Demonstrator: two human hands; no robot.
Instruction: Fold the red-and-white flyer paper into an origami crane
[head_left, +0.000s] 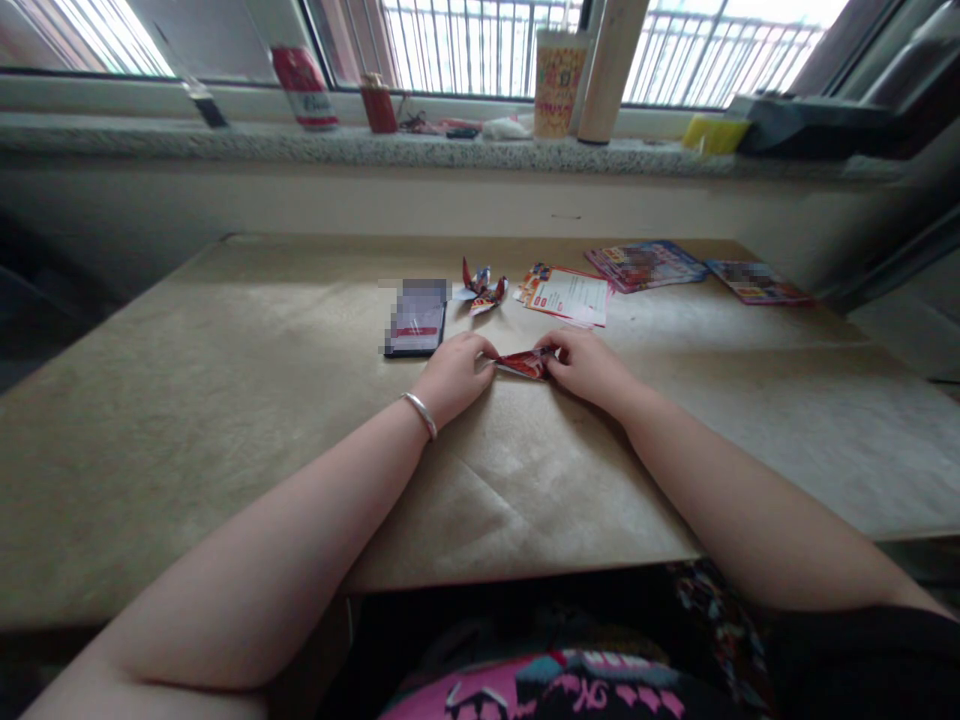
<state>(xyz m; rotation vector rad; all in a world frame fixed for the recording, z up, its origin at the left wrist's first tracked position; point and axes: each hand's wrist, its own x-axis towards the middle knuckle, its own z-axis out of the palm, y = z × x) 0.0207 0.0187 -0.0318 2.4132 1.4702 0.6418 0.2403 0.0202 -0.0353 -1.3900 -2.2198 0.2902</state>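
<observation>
Between my two hands is a small piece of folded red printed paper point(523, 364), just above or on the table. My left hand point(459, 372), with a silver bangle on the wrist, pinches its left end. At its right end, the fingers of my right hand point(581, 362) are closed on it. Part of the paper is hidden by the fingertips. Beyond the hands lie folded paper figures point(486, 292) with pointed tips. A phone point(417, 318) with its screen lit rests just left of them, close to my left hand.
Behind my right hand lie printed paper sheets point(568, 295), a stack of colourful leaflets point(645, 265) and another leaflet pile point(757, 281). The sill point(450, 150) carries a red can point(304, 88), a red bottle point(378, 104), a patterned cup point(559, 85) and a yellow object point(714, 134).
</observation>
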